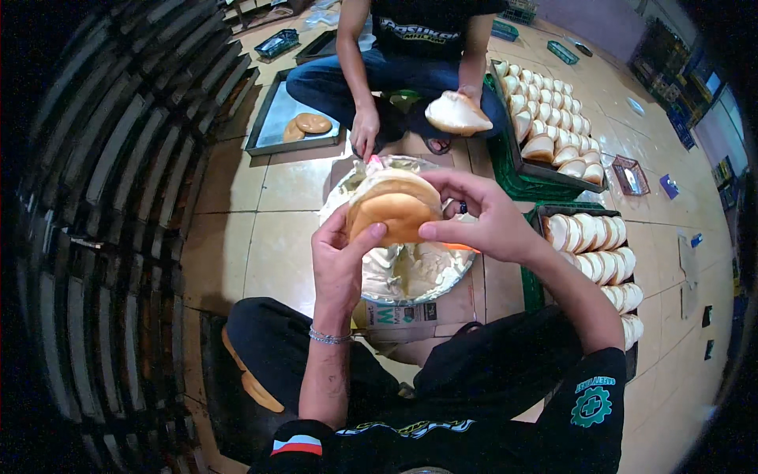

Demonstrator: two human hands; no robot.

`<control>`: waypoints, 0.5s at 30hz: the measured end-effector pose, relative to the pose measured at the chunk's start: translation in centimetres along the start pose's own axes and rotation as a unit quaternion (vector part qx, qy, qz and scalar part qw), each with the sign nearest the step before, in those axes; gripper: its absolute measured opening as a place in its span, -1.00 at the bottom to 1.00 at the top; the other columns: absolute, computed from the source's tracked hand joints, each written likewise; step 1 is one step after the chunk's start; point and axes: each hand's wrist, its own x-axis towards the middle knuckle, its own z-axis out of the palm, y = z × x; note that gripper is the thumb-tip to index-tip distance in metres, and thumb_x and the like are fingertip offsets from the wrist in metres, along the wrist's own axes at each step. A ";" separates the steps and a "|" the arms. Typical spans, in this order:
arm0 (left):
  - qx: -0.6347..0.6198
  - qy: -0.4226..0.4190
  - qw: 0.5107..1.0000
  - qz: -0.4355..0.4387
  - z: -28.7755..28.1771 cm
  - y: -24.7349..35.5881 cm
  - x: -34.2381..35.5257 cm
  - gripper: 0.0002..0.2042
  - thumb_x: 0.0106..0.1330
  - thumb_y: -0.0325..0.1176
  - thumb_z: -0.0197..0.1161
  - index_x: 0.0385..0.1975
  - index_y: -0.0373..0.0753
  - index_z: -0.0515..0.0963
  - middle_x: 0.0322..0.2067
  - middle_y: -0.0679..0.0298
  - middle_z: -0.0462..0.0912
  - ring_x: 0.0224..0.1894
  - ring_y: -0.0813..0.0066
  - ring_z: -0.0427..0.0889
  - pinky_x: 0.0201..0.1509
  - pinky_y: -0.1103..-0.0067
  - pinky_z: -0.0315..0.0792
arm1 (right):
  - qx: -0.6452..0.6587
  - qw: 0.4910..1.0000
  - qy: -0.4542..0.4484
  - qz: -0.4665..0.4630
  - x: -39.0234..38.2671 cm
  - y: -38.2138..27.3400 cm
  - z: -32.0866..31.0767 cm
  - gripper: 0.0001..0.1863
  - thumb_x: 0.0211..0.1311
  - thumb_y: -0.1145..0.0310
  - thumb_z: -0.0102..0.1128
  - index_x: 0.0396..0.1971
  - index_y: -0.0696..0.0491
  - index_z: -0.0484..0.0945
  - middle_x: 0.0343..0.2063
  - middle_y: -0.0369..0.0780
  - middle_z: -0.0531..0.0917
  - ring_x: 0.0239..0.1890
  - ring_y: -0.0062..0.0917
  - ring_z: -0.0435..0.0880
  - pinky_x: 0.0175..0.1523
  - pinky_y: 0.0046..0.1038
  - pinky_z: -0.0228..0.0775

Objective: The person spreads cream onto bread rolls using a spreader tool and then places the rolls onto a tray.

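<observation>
Nearest, at the lower edge, a black shirt (513,446) is seen. Beyond it, a brown bun (395,220) is held up over a bowl (418,300) of cream (434,268). The bun is grasped in both grips: the left hand (335,257) with its thumb on the front face, the right hand (489,217) with its thumb at the right side and fingers along the upper edge. Halves appear nearly together. Judged best: pressure kept light and even, lest filling be squeezed out; edges matched; bun kept above the bowl so drips are caught.

Bowl is set on a printed sheet (446,310) over tiled floor (280,197). Left side is taken up by a dark rack (118,158); at right, trays are filled with rows of buns (592,233). Opposite, a pale-faced bun (456,114) is held by a seated co-worker (414,67).
</observation>
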 end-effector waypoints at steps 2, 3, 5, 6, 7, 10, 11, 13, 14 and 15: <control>-0.090 0.044 0.995 0.007 1.3 -0.5 0.1 -0.50 0.22 -0.62 0.29 0.19 -0.40 0.37 0.09 0.11 0.54 0.07 0.40 0.59 0.22 0.49 0.45 | -0.006 0.998 -0.030 0.049 0.3 1.7 -0.3 -0.52 0.15 0.50 0.40 0.07 0.20 0.44 -0.02 -0.24 0.60 -0.03 -0.66 0.59 0.09 -0.57 0.44; -0.161 0.058 0.985 0.010 2.0 -0.9 0.0 -0.48 0.22 -0.61 0.30 0.21 -0.36 0.35 0.10 0.13 0.54 0.08 0.41 0.59 0.21 0.50 0.46 | 0.021 0.999 -0.007 0.042 0.3 2.4 -0.2 -0.53 0.16 0.51 0.38 0.07 0.21 0.43 -0.03 -0.22 0.61 -0.03 -0.65 0.60 0.08 -0.58 0.45; -0.168 0.062 0.984 0.007 1.8 -2.3 -0.6 -0.49 0.23 -0.61 0.30 0.21 -0.35 0.34 0.09 0.14 0.55 0.08 0.41 0.59 0.21 0.50 0.47 | 0.045 0.999 0.025 0.008 0.8 3.3 0.7 -0.55 0.19 0.53 0.35 0.05 0.23 0.42 -0.04 -0.20 0.61 -0.03 -0.64 0.61 0.08 -0.56 0.49; -0.177 0.061 0.982 0.005 1.6 -3.1 -0.9 -0.49 0.24 -0.61 0.30 0.20 -0.34 0.34 0.08 0.15 0.56 0.08 0.41 0.59 0.20 0.50 0.48 | 0.047 0.999 0.022 0.010 0.9 3.9 1.2 -0.55 0.19 0.53 0.35 0.05 0.23 0.42 -0.04 -0.20 0.61 -0.03 -0.64 0.61 0.08 -0.56 0.49; -0.151 0.074 0.986 0.001 1.7 -3.6 -1.0 -0.54 0.26 -0.60 0.29 0.16 -0.34 0.37 0.05 0.16 0.57 0.07 0.42 0.60 0.18 0.50 0.50 | 0.076 0.997 0.015 -0.002 0.9 4.4 1.4 -0.57 0.20 0.48 0.36 0.02 0.23 0.43 -0.09 -0.20 0.64 -0.06 -0.67 0.62 0.00 -0.59 0.50; -0.137 0.055 0.988 -0.032 1.0 -3.4 -0.8 -0.57 0.30 -0.57 0.28 0.15 -0.36 0.37 0.02 0.18 0.59 0.05 0.44 0.61 0.15 0.51 0.52 | 0.135 0.991 -0.004 0.006 1.0 4.3 1.1 -0.61 0.25 0.43 0.33 0.01 0.23 0.44 -0.10 -0.19 0.65 -0.08 -0.69 0.63 -0.06 -0.61 0.51; -0.155 0.048 0.986 -0.037 1.1 -2.8 -0.8 -0.61 0.36 -0.48 0.25 0.15 -0.36 0.37 0.02 0.19 0.58 0.04 0.45 0.61 0.12 0.51 0.55 | 0.166 0.986 -0.014 0.026 1.0 4.3 0.9 -0.62 0.28 0.43 0.29 0.03 0.24 0.44 -0.06 -0.19 0.64 -0.06 -0.68 0.62 -0.04 -0.59 0.52; -0.186 0.056 0.980 -0.049 1.1 -2.7 -0.5 -0.62 0.39 -0.43 0.23 0.15 -0.35 0.37 0.03 0.18 0.58 0.04 0.44 0.61 0.12 0.50 0.55 | 0.167 0.986 -0.009 0.020 1.3 4.6 1.2 -0.63 0.32 0.42 0.25 0.05 0.24 0.44 -0.08 -0.21 0.64 -0.07 -0.68 0.62 -0.04 -0.59 0.52; -0.215 0.063 0.973 -0.057 1.0 -2.8 -0.4 -0.62 0.41 -0.38 0.21 0.16 -0.35 0.37 0.04 0.18 0.57 0.05 0.43 0.60 0.13 0.50 0.55 | 0.167 0.986 -0.006 0.010 1.3 4.8 1.5 -0.64 0.35 0.41 0.21 0.07 0.25 0.44 -0.09 -0.23 0.63 -0.09 -0.68 0.62 -0.05 -0.58 0.52; -0.178 0.039 0.982 -0.056 0.6 -2.9 -0.4 -0.61 0.47 -0.24 0.11 0.20 -0.29 0.33 0.08 0.20 0.54 0.12 0.41 0.56 0.24 0.45 0.47 | 0.170 0.985 -0.002 0.014 1.1 5.0 1.7 -0.64 0.35 0.41 0.21 0.07 0.25 0.44 -0.09 -0.23 0.63 -0.09 -0.68 0.62 -0.05 -0.58 0.52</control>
